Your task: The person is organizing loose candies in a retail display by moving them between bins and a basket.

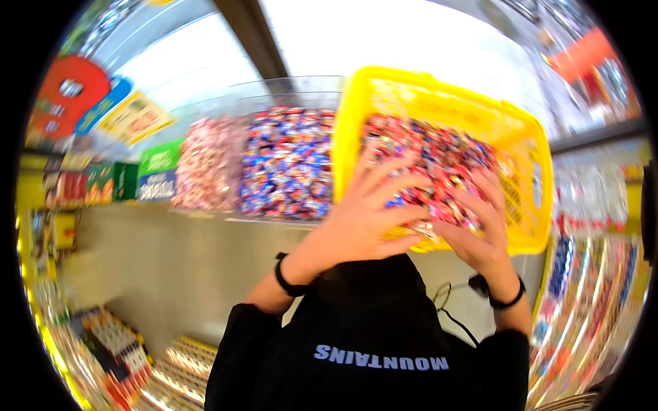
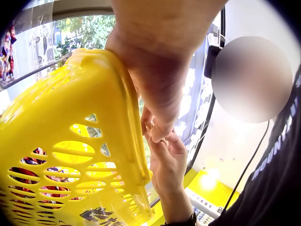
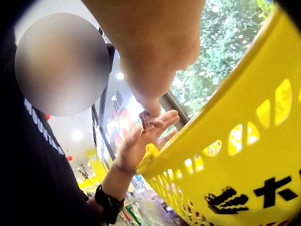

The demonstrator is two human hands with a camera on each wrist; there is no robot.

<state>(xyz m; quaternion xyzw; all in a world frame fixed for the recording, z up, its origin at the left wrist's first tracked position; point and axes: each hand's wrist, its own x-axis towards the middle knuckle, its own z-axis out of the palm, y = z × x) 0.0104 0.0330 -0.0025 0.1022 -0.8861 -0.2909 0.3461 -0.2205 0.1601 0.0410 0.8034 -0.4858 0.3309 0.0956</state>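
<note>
A yellow basket (image 1: 528,130) holds many small wrapped candies (image 1: 445,147). Over its near-left part is my left hand (image 1: 370,212), fingers spread and slightly bent. My right hand (image 1: 483,219) is over the near-right part, fingers spread toward the left hand. In the left wrist view the two hands meet beside the basket's rim (image 2: 124,84), with small wrapped pieces (image 2: 150,126) between the fingers. The right wrist view shows a dark red wrapped candy (image 3: 146,121) between the left palm and the right fingertips. Whether either hand grips a piece is unclear.
Left of the basket, clear bins hold red-and-blue candies (image 1: 288,164) and pink candies (image 1: 209,164). Green boxes (image 1: 123,181) and price signs (image 1: 137,116) stand farther left. Packed shelves (image 1: 582,294) are at the right; a black cable (image 1: 456,318) hangs by my shirt.
</note>
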